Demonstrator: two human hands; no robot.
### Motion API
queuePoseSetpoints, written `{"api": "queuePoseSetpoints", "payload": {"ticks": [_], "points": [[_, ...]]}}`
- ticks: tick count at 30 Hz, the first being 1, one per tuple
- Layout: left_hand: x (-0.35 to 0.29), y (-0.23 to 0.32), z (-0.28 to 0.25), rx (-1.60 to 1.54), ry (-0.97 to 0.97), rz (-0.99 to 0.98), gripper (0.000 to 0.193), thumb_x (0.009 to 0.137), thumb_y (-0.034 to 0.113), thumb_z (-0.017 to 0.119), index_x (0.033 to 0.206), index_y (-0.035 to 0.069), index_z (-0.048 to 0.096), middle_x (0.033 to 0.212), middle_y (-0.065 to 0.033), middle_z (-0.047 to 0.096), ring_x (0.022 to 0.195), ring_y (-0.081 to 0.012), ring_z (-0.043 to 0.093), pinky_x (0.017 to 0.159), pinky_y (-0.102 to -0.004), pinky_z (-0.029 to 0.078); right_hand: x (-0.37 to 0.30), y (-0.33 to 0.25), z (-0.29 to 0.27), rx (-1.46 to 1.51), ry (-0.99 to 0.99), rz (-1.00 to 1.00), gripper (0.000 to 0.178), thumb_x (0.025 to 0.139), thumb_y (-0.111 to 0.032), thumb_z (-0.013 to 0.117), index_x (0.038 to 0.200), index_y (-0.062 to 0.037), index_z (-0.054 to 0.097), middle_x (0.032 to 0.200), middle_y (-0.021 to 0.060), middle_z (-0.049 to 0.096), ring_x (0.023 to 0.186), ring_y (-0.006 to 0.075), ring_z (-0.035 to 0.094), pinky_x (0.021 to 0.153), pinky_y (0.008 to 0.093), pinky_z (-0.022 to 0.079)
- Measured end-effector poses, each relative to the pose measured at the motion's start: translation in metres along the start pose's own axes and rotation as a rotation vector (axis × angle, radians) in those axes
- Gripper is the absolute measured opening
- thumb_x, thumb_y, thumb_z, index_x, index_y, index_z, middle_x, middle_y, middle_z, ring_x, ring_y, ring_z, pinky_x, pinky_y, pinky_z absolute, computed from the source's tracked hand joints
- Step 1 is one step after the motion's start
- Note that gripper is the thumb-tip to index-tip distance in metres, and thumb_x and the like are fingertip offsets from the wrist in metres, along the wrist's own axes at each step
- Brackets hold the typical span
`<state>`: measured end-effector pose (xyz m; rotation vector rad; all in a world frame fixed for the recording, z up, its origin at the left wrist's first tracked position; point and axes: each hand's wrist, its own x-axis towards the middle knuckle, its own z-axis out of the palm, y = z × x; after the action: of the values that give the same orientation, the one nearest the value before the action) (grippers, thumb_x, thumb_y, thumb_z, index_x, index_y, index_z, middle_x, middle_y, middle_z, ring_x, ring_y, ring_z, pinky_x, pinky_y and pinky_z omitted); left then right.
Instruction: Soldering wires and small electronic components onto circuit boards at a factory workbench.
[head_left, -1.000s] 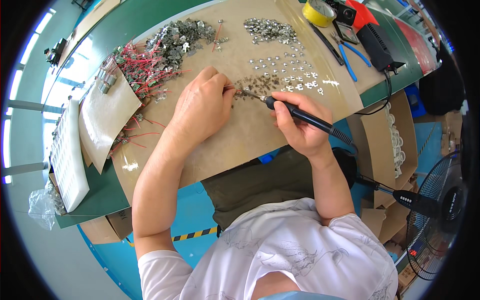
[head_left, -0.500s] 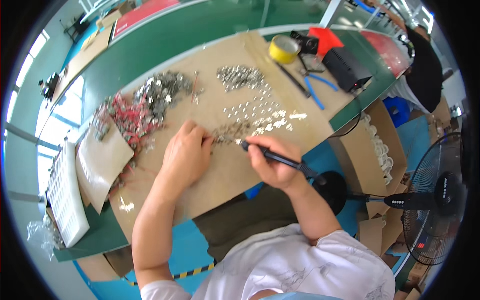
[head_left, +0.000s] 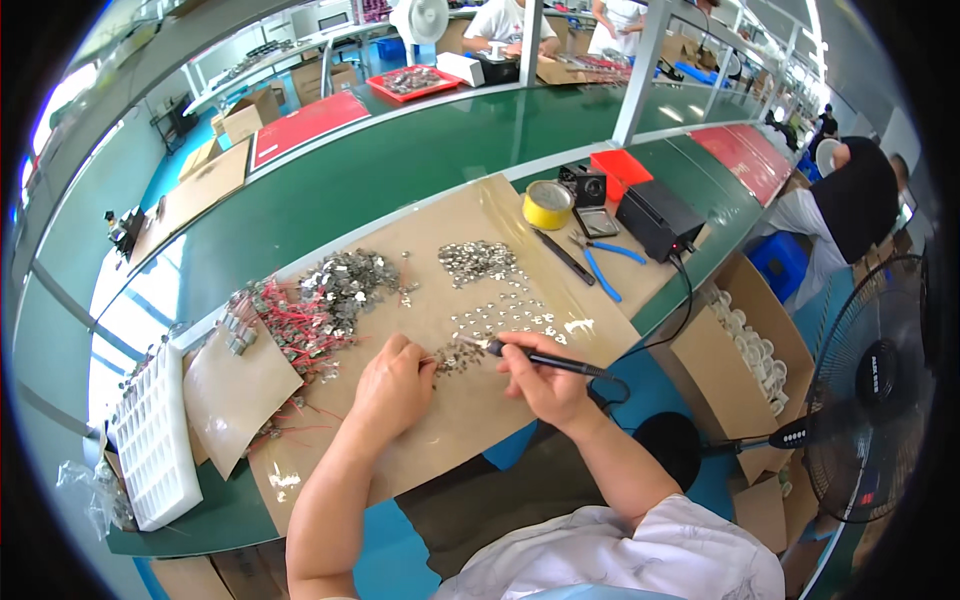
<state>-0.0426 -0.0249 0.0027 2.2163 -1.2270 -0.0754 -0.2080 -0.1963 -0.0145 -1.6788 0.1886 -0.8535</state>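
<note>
My right hand grips a soldering iron by its black handle, its tip pointing left over the board. A cord trails from the iron's back end. My left hand is close to the tip, its thumb and fingers pinched together; what they hold is too small to make out. Small brownish parts lie scattered between the two hands. Just beyond them are loose silvery metal pieces and a denser silvery pile. All of this rests on a brown board.
At left are metal parts, red-wired pieces, a brown sheet and a white slotted tray. Yellow tape, blue-handled pliers and a black box stand far right. A fan and carton are at right.
The view has tilted up, showing more of the far benches and other people. The iron's tip now sits slightly farther out from my left fingertips. Both hands keep their grips.
</note>
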Motion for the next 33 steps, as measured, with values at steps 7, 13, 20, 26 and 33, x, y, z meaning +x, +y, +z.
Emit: {"api": "queuePoseSetpoints", "payload": {"ticks": [7,13,20,26,33], "points": [[0.005,0.001,0.002,0.013,-0.002,0.003,0.013,0.094,0.013,0.073,0.097,0.000,0.075,0.103,-0.0179,0.069,0.098,-0.0403,0.070,0.087,-0.0467,0.057,0.064,-0.015,-0.038,-0.231,0.031,-0.076,0.023,0.105,-0.010,0.067,0.126,-0.0011,0.072,0.086,0.0055,0.074,0.062,0.0055,0.065,0.053,0.0221,0.051],[0.001,-0.005,0.002,0.006,-0.014,-0.053,0.016,0.095,0.016,0.071,0.097,0.001,0.075,0.106,-0.0174,0.069,0.101,-0.0397,0.069,0.091,-0.0466,0.056,0.135,0.029,-0.073,-0.774,0.089,-0.495,0.026,0.101,-0.010,0.068,0.126,-0.0029,0.072,0.096,0.0153,0.075,0.080,0.0263,0.073,0.072,0.0377,0.057],[0.008,-0.007,0.010,0.010,-0.037,-0.040,0.017,0.097,0.017,0.068,0.097,0.001,0.075,0.109,-0.0176,0.069,0.103,-0.0393,0.069,0.093,-0.0467,0.056,0.158,0.047,-0.085,-1.033,-0.035,-0.456,0.028,0.101,-0.012,0.067,0.129,-0.0078,0.071,0.105,0.0182,0.075,0.094,0.0377,0.074,0.083,0.0435,0.058],[0.000,-0.012,0.005,0.060,-0.051,-0.046,0.017,0.097,0.017,0.069,0.099,0.001,0.075,0.110,-0.0174,0.068,0.103,-0.0390,0.069,0.092,-0.0473,0.056,0.155,0.005,0.009,-0.429,-0.367,-0.034,0.027,0.102,-0.007,0.062,0.127,-0.0107,0.072,0.099,0.0131,0.078,0.084,0.0264,0.078,0.076,0.0365,0.059],[0.004,-0.006,0.007,0.038,-0.061,-0.031,0.018,0.097,0.017,0.069,0.101,0.001,0.075,0.111,-0.0170,0.067,0.104,-0.0388,0.068,0.093,-0.0476,0.056,0.181,0.054,0.068,-0.578,-0.446,-0.472,0.025,0.096,-0.002,0.067,0.121,-0.0072,0.069,0.095,0.0184,0.076,0.083,0.0301,0.077,0.073,0.0374,0.060]]}}
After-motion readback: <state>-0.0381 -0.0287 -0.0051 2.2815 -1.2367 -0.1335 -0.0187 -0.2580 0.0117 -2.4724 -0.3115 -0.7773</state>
